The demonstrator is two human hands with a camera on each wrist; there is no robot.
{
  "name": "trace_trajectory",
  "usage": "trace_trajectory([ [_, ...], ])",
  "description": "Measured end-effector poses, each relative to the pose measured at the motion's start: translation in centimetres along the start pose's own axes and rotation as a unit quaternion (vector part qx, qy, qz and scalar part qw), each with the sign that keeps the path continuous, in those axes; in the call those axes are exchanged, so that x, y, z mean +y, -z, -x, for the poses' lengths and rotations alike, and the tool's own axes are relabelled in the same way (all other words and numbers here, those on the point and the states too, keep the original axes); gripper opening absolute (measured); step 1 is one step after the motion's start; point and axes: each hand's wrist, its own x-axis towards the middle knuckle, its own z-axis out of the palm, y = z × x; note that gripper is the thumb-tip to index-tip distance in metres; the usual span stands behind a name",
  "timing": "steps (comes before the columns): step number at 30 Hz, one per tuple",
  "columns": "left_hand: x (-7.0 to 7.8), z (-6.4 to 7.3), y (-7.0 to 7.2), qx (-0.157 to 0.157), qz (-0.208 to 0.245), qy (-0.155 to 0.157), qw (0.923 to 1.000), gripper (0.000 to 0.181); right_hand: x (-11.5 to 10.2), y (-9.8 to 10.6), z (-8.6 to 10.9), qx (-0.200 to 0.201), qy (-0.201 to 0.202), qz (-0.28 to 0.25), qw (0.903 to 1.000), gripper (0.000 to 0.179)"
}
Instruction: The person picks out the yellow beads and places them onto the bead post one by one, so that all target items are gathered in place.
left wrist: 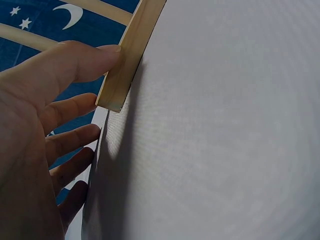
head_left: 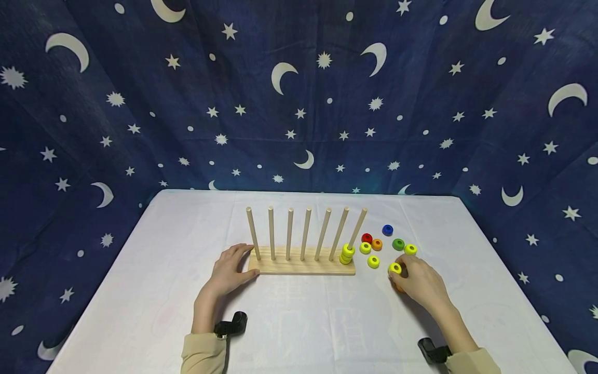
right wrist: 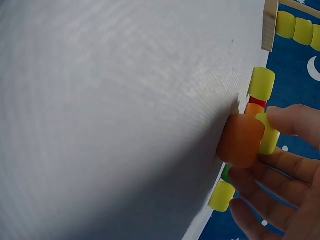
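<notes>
A wooden peg stand with several upright dowels stands mid-table. My left hand grips its left end, thumb at the front edge and index finger at the back corner; the left wrist view shows the thumb on the base. Three yellow beads are stacked on the rightmost dowel. To the right of the stand, my right hand pinches a yellow bead between thumb and fingers. Just below that bead is an orange bead, mostly hidden by the hand in the head view.
Loose beads lie between the stand and my right hand: blue, red, orange, green and several yellow, one nearest the stand. A white cloth covers the table; a dark star-patterned curtain hangs behind.
</notes>
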Motion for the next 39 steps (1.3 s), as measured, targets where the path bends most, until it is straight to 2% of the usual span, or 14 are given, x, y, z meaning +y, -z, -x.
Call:
trace_trajectory([
  [7,-0.1,0.0,-0.1,0.001,0.001,0.001,1.0,0.065,-0.6,0.1,-0.2,0.023,-0.01,-0.003,0.9997,0.038],
  [18,-0.1,-0.1,-0.1,0.003,0.002,0.0,1.0,0.065,-1.2,0.9,-0.4,0.081,0.013,-0.021,0.9964,0.04],
  [32,0.0,0.0,0.0,0.002,0.0,-0.001,1.0,0.066,-2.3,1.5,-0.4,0.136,0.023,-0.073,0.9877,0.036],
  [39,-0.1,-0.1,-0.1,0.003,0.001,0.002,1.0,0.065,-3.0,1.6,-0.4,0.173,0.041,-0.086,0.9803,0.035],
])
